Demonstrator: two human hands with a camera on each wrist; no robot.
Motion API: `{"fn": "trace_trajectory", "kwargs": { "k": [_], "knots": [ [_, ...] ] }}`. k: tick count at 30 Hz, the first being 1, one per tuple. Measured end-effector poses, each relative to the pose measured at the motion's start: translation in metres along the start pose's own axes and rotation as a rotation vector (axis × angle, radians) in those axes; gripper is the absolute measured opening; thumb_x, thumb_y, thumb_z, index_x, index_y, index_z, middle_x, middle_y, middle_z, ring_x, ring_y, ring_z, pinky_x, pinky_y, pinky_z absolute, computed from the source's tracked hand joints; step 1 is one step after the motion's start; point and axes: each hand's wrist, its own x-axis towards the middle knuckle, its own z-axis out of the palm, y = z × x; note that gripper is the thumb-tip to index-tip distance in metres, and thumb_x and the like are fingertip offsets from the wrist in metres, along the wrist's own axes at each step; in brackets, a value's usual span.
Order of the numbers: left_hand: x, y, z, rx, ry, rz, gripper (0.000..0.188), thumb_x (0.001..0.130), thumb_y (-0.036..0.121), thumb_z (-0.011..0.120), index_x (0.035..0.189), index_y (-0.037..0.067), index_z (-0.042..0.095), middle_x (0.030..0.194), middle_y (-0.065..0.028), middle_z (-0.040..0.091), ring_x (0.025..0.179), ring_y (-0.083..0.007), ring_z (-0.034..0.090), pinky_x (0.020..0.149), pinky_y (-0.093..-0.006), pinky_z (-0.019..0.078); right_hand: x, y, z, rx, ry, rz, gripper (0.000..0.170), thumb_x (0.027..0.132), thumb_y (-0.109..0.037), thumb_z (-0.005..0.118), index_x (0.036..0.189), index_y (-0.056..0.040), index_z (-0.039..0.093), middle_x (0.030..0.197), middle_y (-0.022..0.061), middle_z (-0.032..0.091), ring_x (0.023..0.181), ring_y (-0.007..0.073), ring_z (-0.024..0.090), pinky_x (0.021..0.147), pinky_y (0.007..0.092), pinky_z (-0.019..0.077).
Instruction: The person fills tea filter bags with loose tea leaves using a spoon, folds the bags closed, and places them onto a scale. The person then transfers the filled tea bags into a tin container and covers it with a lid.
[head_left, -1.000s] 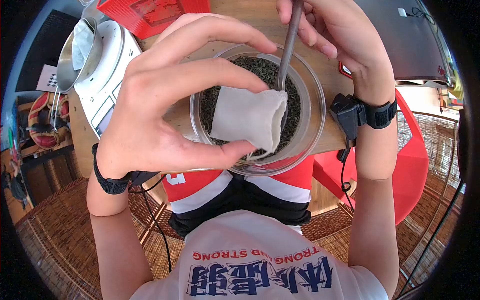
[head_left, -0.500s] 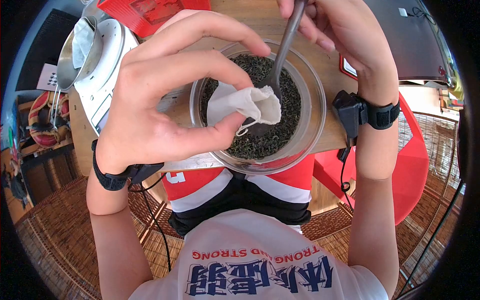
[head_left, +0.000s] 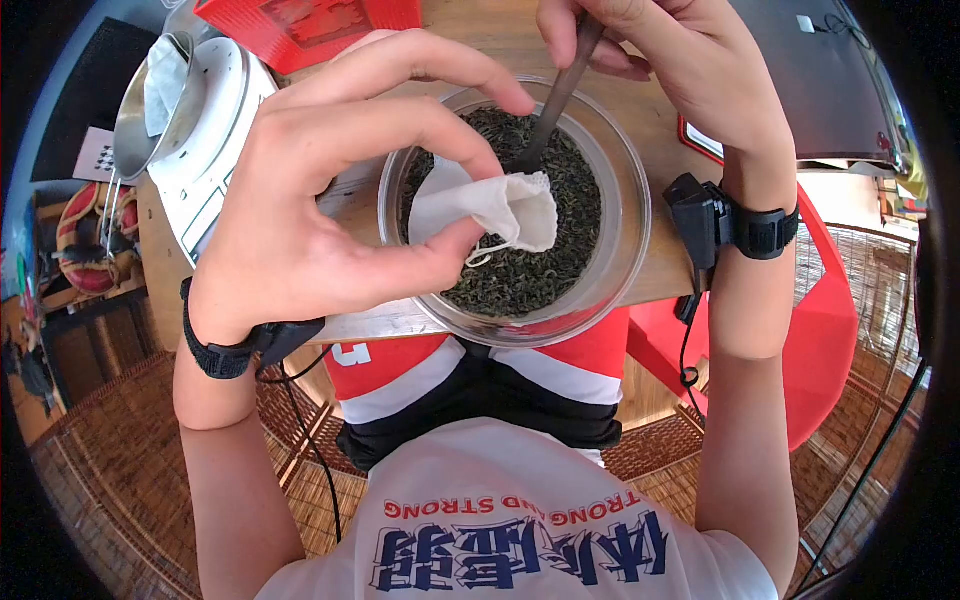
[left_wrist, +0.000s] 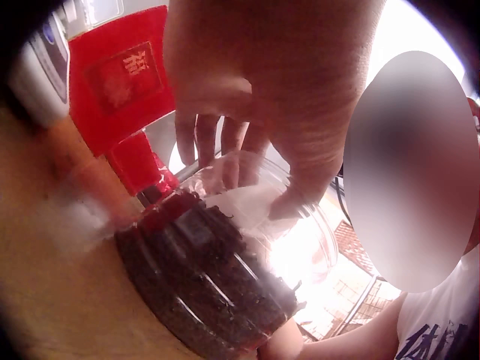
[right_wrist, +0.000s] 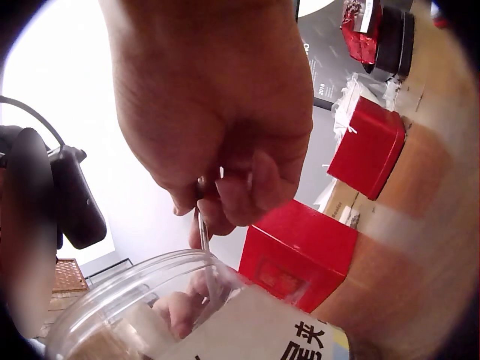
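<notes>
In the head view a clear round tub [head_left: 625, 270] holds dark, curled dried leaves [head_left: 530, 285]. The left hand [head_left: 320, 190] pinches a small white cloth pouch [head_left: 450, 200] between thumb and index finger above the leaves, its mouth gaping to the right and a thin string hanging from it. A dark metal spoon [head_left: 562, 95] is gripped by its handle in the right hand [head_left: 680, 70]; its lower end is at the leaves behind the pouch, the bowl not clearly visible. The left wrist view shows the leaves through the tub's side [left_wrist: 195, 277].
A white scale [head_left: 200, 150] stands at the left, with a metal strainer [head_left: 130, 140] holding a white pouch beside it. Behind the left hand is a red box [head_left: 310, 25]. A dark laptop-like panel [head_left: 800, 80] lies at the right, and a red chair [head_left: 825, 340] stands below it.
The pouch has been turned and gathered, its mouth now rounder and wider. The spoon has moved out from beside the pouch's mouth and its lower end now sits lower behind it, among the leaves.
</notes>
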Motion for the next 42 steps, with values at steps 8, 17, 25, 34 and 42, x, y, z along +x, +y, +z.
{"fn": "trace_trajectory", "kwargs": {
  "k": [8, 17, 25, 34, 42],
  "knots": [
    [-0.001, -0.001, 0.0, 0.004, -0.011, -0.013, 0.032, 0.058, 0.005, 0.071, 0.09, 0.001, 0.072, 0.12, -0.0201, 0.069, 0.118, -0.0358, 0.065, 0.107, -0.0455, 0.0465, 0.003, -0.029, 0.007, -0.012, 0.063, 0.262, 0.031, 0.107, -0.026, 0.06, 0.091, -0.0029, 0.073, 0.064, -0.0048, 0.056, 0.055, 0.0032, 0.045, 0.052, 0.0199, 0.0333],
    [-0.001, -0.001, 0.002, -0.018, 0.009, -0.016, 0.03, 0.06, 0.006, 0.07, 0.09, 0.001, 0.071, 0.114, -0.0191, 0.072, 0.123, -0.0397, 0.064, 0.106, -0.0469, 0.0472, 0.0, -0.007, -0.002, 0.05, -0.081, 0.146, 0.031, 0.108, -0.024, 0.059, 0.092, -0.0013, 0.073, 0.068, -0.0035, 0.058, 0.061, 0.0035, 0.047, 0.054, 0.0216, 0.0349],
    [-0.003, -0.003, 0.003, -0.03, 0.017, -0.015, 0.031, 0.061, 0.006, 0.069, 0.091, 0.001, 0.07, 0.113, -0.0185, 0.072, 0.122, -0.0372, 0.064, 0.106, -0.0452, 0.0468, 0.003, 0.007, 0.003, 0.267, -0.156, 0.27, 0.035, 0.109, -0.029, 0.056, 0.093, -0.0022, 0.073, 0.067, -0.0045, 0.056, 0.057, 0.0032, 0.044, 0.052, 0.0201, 0.034],
    [0.001, -0.002, 0.001, -0.014, 0.009, 0.014, 0.032, 0.059, 0.008, 0.069, 0.091, 0.002, 0.07, 0.108, -0.0181, 0.073, 0.12, -0.039, 0.065, 0.108, -0.0489, 0.0449, 0.006, 0.02, 0.006, 0.47, -0.17, 0.4, 0.035, 0.109, -0.031, 0.055, 0.092, -0.0047, 0.071, 0.064, -0.0058, 0.052, 0.054, 0.0032, 0.04, 0.049, 0.0185, 0.0302],
    [0.007, 0.006, 0.003, 0.031, -0.004, 0.069, 0.041, 0.057, 0.012, 0.069, 0.096, 0.002, 0.071, 0.099, -0.0147, 0.076, 0.119, -0.0445, 0.066, 0.117, -0.0644, 0.0292, 0.008, 0.006, 0.004, 0.624, -0.029, 0.551, 0.029, 0.108, -0.028, 0.056, 0.093, -0.0063, 0.067, 0.064, -0.0064, 0.045, 0.052, 0.0039, 0.038, 0.046, 0.0194, 0.0286]
  ]
}}
